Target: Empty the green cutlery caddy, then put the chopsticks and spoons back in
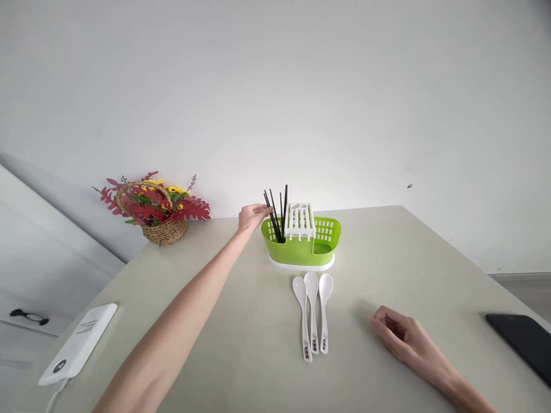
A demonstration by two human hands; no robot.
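Observation:
My left hand (253,217) reaches out to the left end of a green utensil holder (290,252) with a white base. Its fingers pinch at black chopsticks (274,221), which stand tilted in the holder's left compartment. Another part of the bunch leans by the white slotted rack (300,219) in the holder's middle. Three white spoons (313,312) lie side by side in front of the holder, bowls toward it. My right hand (402,338) rests on the table to the right of the spoons, fingers loosely curled in with nothing visible in them.
A wicker basket (166,232) of red and yellow artificial flowers stands at the back left, near the wall. On the left edge lies a white power bank (80,344) with a cable. A black phone (523,344) lies at the right edge of the table (241,344).

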